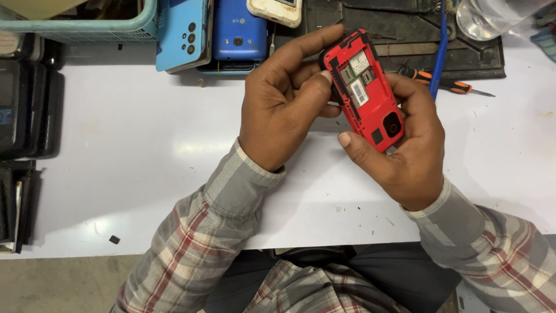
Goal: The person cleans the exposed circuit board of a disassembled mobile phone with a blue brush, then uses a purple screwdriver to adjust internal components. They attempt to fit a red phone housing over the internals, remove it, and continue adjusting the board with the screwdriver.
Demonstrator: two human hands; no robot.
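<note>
Both hands grip a red phone point(367, 90) at frame centre.
Left hand point(282, 104) and right hand point(405, 148) clasp it; white rectangular labels show inside, print perhaps barcodes.

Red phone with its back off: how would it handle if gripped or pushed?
The red phone looks rigid and probably light: both hands hold it by fingertips alone. Its open back exposes small slots and labels, likely fragile. Flat-sided, it should slide on the white table, not roll.

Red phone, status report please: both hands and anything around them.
Left hand and right hand both grip the red phone, back cover off, above the white table. Orange screwdriver lies just beyond. Nothing blocking.
</note>
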